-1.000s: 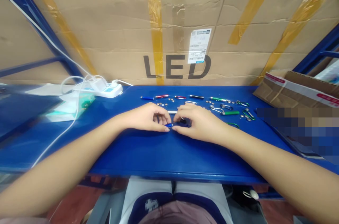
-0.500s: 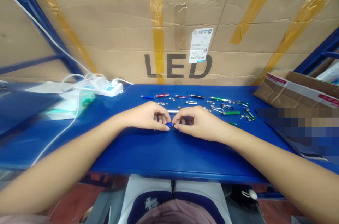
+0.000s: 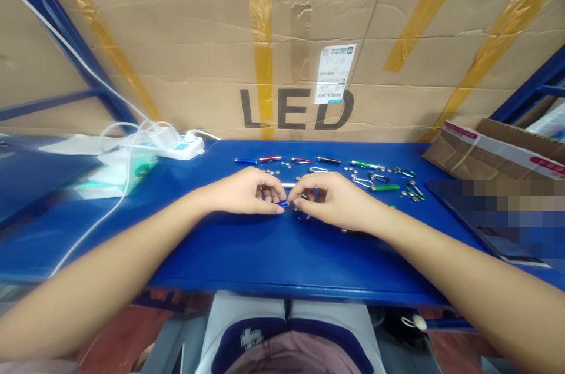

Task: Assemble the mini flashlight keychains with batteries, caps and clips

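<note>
My left hand (image 3: 247, 190) is closed around a short blue metal tube (image 3: 281, 204), and only the tube's right end shows at the fingertips. My right hand (image 3: 339, 200) meets it there, thumb and forefinger pinched at the tube's end. A thin ring or clip (image 3: 303, 217) shows below the right fingers; whether it is joined to the tube I cannot make out. Behind both hands lies a silver tube (image 3: 289, 185), partly covered. A dark slim piece (image 3: 351, 231) peeks out under my right wrist.
On the blue table (image 3: 273, 262) lie blue (image 3: 245, 161), red (image 3: 270, 159), black (image 3: 329, 160) and green (image 3: 364, 164) pen-like tubes, carabiners (image 3: 415, 190) and several button cells (image 3: 271, 172). A power strip (image 3: 183, 148) stands left, a cardboard box (image 3: 494, 150) right.
My right hand has turned slightly; a thin ring or clip now shows under its fingers, and a dark slim piece by the wrist. The left hand still holds the blue tube.
</note>
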